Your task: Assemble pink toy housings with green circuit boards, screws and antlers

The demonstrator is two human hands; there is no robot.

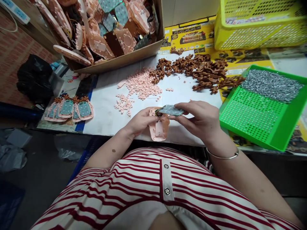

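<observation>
My left hand [139, 122] grips a pink plastic shell [158, 129] at the table's front edge, fingers curled round its left side. My right hand [200, 118] pinches a small grey-green circuit board [171, 110] and holds it over the top of the shell. A pile of small pink buttons [141, 86] lies on the white sheet just beyond my hands. Brown antler-shaped pieces [201, 68] are heaped further back to the right.
A cardboard box [124, 59] full of pink shells and boards stands at the back left. Finished pink pieces [69, 108] lie in a row at the left. A green tray [259, 111] with silver screws sits to the right, a yellow basket [259, 25] behind it.
</observation>
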